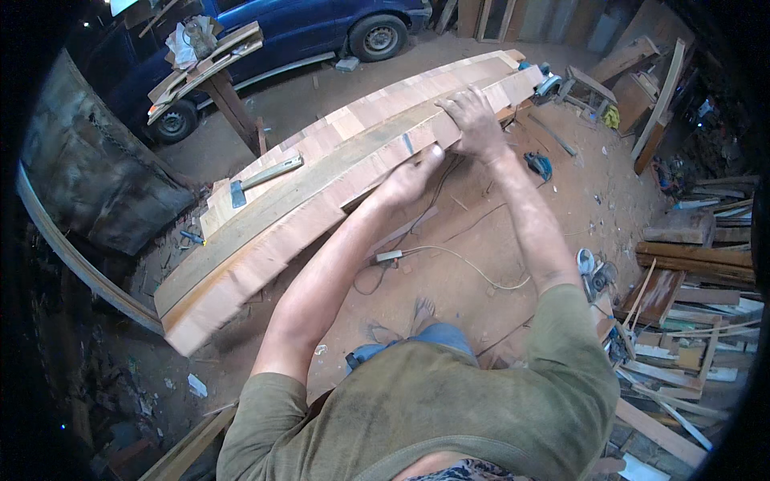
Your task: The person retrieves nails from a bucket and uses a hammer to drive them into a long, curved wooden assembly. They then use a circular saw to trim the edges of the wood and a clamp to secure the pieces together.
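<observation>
Long laminated wood panel (321, 172) lying flat across the shop, running from lower left to upper right, bowed by the lens. Darker strip along its middle, paler blocks on both sides. Left hand (409, 180) at the near edge of the panel, fingers curled against the edge face, thumb side up; loosely closed on the edge, exact wrap hidden from this angle. Right hand (473, 120) on top of the panel toward its far right end, palm down, fingers spread flat on the surface, pressing rather than gripping, nothing enclosed. Both hands on the right half of the panel, right hand further along and above, left hand lower on the near edge, close together. Hatchet (265, 178) resting on the panel top, well left of both hands, head toward the lower left, handle pointing right. Power tool (547, 82) just past the panel's right end. White cord (465, 264) with a small plug block snaking over the dirt floor (449, 240) under the arms. Bare feet and blue trousers visible below. Blue car (321, 28) parked beyond the panel. Wooden stand (212, 68) loaded with offcuts at upper left. Scrap timber pile (690, 305) on the right.
</observation>
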